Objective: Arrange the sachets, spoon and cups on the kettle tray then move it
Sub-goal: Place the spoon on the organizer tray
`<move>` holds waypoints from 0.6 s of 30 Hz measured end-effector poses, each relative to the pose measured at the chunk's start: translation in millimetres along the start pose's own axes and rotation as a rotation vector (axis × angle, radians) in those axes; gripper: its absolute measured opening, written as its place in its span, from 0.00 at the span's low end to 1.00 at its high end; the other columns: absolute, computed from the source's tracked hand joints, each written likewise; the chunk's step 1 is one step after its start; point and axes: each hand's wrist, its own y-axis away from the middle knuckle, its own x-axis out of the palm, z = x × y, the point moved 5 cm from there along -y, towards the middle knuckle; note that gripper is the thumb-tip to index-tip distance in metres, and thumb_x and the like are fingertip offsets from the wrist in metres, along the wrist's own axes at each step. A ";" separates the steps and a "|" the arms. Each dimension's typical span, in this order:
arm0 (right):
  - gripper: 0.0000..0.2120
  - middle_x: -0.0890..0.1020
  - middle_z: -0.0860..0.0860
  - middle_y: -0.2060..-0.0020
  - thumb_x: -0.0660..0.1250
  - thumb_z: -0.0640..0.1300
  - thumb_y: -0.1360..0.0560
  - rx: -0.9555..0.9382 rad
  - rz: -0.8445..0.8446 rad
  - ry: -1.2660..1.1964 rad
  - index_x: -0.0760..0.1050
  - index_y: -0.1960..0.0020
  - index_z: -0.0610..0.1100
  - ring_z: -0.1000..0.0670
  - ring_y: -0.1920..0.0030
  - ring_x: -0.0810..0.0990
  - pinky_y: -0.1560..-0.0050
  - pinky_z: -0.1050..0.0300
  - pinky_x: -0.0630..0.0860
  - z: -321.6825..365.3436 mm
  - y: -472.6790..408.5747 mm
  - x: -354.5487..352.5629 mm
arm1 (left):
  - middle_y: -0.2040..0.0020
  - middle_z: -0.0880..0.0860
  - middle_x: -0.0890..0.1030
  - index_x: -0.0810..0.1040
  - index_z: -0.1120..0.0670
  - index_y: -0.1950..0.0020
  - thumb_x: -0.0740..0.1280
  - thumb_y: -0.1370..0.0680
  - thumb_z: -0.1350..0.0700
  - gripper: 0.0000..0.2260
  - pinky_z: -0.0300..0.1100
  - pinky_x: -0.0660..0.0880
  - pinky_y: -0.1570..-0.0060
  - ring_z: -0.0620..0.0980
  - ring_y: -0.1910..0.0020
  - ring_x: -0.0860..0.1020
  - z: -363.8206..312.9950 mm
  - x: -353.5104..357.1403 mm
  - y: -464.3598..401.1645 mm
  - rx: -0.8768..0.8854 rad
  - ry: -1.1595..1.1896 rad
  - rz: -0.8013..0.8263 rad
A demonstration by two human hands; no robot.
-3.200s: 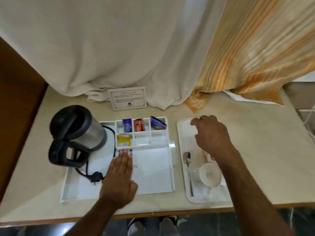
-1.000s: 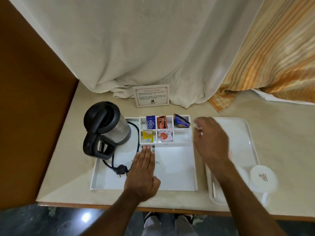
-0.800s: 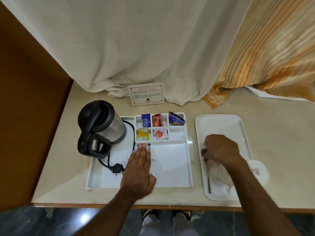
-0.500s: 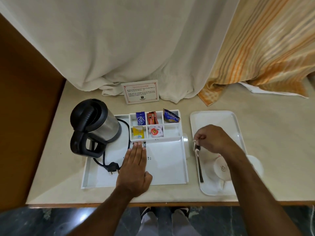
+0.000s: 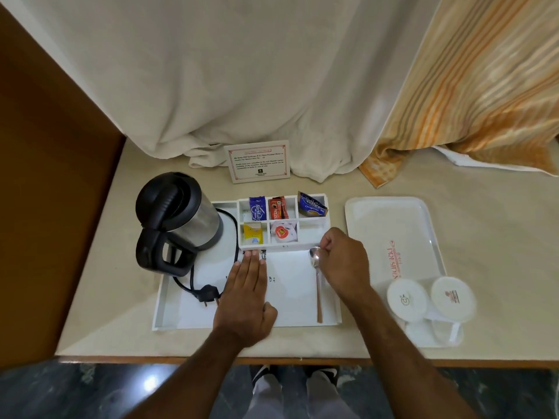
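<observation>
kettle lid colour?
Black, above a steel body; the kettle shows best in the head view.

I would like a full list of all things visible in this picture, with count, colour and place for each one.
kettle: 1, black and steel, left part of the kettle tray
kettle tray: 1, white, centre of the counter
sachets: 5 compartments filled, blue, red, yellow, white, in the tray's divider
spoon: 1, metal, right side of the kettle tray
plug: 1, black, on the tray floor
serving tray: 1, white, right of the kettle tray
cups: 2, white, upside down, near end of the serving tray
card: 1, white with red border, behind the kettle tray
curtains: white and orange striped, at the back
left hand: flat on the kettle tray
right hand: fingers at the spoon's bowl
</observation>
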 end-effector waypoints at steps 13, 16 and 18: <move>0.08 0.84 0.46 0.55 0.67 0.43 0.25 -0.112 -0.393 -0.110 0.77 0.47 0.43 0.44 0.54 0.81 0.55 0.56 0.74 -5.7 59.5 -37.5 | 0.20 0.60 0.47 0.46 0.60 0.21 0.57 0.27 0.47 0.39 0.54 0.47 0.23 0.56 0.21 0.43 4.0 3.6 1.8 -0.014 0.025 0.006; 0.09 0.84 0.44 0.54 0.67 0.40 0.27 -0.246 -0.497 -0.065 0.79 0.47 0.40 0.43 0.54 0.81 0.51 0.54 0.75 -21.5 86.7 -76.7 | 0.21 0.64 0.50 0.49 0.63 0.22 0.54 0.28 0.47 0.38 0.57 0.49 0.24 0.60 0.21 0.46 -3.5 -5.7 1.8 -0.002 -0.017 0.020; 0.12 0.83 0.40 0.48 0.68 0.38 0.29 -0.230 -0.515 0.010 0.79 0.45 0.38 0.39 0.48 0.80 0.45 0.47 0.76 -47.1 100.2 -103.0 | 0.22 0.67 0.51 0.49 0.65 0.23 0.52 0.27 0.47 0.37 0.57 0.47 0.24 0.63 0.22 0.48 -14.7 -13.8 -0.7 -0.042 -0.053 0.042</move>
